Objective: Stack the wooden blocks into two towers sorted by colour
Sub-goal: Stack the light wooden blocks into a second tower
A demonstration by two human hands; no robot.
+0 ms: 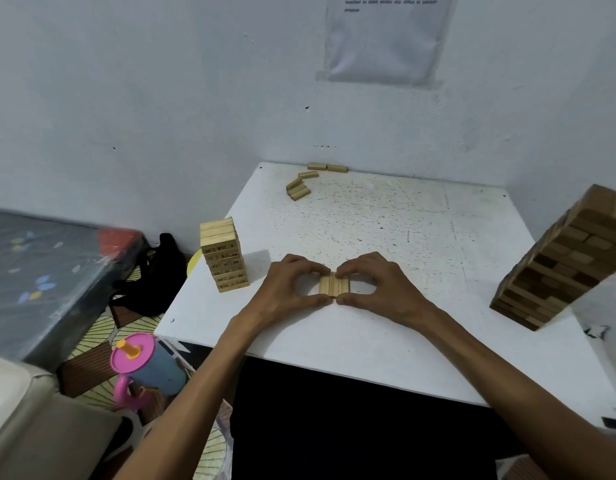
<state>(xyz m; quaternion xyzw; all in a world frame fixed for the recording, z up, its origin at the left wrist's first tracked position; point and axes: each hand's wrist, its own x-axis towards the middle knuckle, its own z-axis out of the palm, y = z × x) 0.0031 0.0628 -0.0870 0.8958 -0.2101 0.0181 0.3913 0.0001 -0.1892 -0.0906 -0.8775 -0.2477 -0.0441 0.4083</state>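
Left hand point(292, 285) and right hand point(379, 282) together pinch a row of pale blocks point(334, 285) on the table point(403, 220), pale tower point(223, 258) close left, dark tower point(563, 258) farther right near the edge, open tabletop beyond.

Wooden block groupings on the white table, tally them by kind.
Towers: 2, pale wooden block tower and brown wooden block tower
Rows: 1, flat pale wooden block row pinched by left hand and right hand
Scatters: 1, loose pale wooden blocks at far edge
Total: 4

I'm in a lived-in room at home. A dark leaf-print mattress point(40, 271) lies beside my white counter point(369, 348). A pink-lidded blue plastic cup point(147, 367) sits below.
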